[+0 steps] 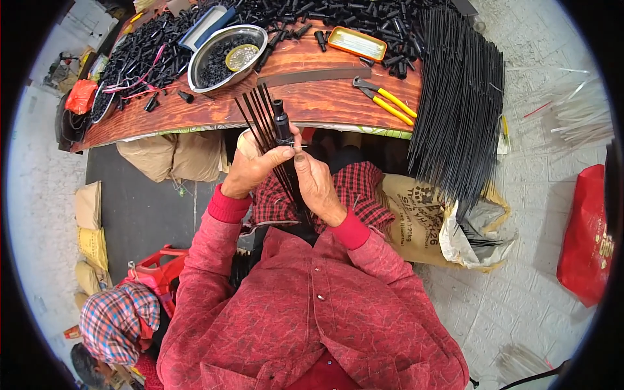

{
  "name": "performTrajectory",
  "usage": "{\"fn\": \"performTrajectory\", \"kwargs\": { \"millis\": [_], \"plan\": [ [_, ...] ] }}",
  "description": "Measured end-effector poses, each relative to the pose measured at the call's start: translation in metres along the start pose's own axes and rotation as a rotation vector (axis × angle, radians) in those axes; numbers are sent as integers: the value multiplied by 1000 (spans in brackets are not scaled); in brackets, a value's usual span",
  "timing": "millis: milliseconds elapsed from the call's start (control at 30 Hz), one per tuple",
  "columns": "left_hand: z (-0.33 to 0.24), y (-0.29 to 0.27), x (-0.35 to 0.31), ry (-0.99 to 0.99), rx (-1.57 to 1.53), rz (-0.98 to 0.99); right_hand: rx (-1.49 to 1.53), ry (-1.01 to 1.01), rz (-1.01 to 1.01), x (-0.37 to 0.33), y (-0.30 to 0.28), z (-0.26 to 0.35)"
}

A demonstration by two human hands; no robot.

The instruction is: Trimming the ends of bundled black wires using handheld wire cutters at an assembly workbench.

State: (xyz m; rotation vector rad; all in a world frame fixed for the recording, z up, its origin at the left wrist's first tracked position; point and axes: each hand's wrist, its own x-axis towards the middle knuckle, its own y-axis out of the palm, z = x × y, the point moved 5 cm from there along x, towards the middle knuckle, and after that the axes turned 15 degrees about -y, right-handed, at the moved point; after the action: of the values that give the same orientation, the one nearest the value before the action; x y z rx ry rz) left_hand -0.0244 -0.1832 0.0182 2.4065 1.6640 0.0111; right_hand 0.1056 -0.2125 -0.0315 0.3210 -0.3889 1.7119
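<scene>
My left hand (249, 170) is closed around a black stepped plastic fitting (281, 122) and several thin black rods (255, 118), which fan upward beside it and reach down below the hands. What looks like a light-coloured wrap covers part of that hand near the index finger. Close against the fitting's lower end, my right hand (317, 188) has its thumb and fingers pressed together. A thin, pale, pin-like piece (299, 146) sticks out there by the fingertips. It is too small to tell exactly what it is. Both hands are over my lap, just short of the table edge.
On the wooden table (312, 97) are piles of black fittings (143, 65), a metal bowl (224, 81) of small black parts, a yellow-rimmed tin (357, 44) and yellow-handled pincers (385, 101). A big bundle of black rods (455, 104) overhangs the right side, above a sack (416, 214).
</scene>
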Motion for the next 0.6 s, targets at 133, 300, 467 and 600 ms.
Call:
{"fn": "performTrajectory", "kwargs": {
  "millis": [133, 300, 467, 600],
  "plan": [
    [0, 2, 6, -13, 29, -77, 43, 75, 28, -3, -2, -17],
    [7, -2, 11, -10, 38, -146, -19, 67, 11, -4, -13, -19],
    [15, -7, 15, -35, 38, -170, 51, 91, -159, 17, -38, 7],
    [15, -2, 18, -47, -10, -152, -130, -105, -73, 32, -40, 28]
  ]
}}
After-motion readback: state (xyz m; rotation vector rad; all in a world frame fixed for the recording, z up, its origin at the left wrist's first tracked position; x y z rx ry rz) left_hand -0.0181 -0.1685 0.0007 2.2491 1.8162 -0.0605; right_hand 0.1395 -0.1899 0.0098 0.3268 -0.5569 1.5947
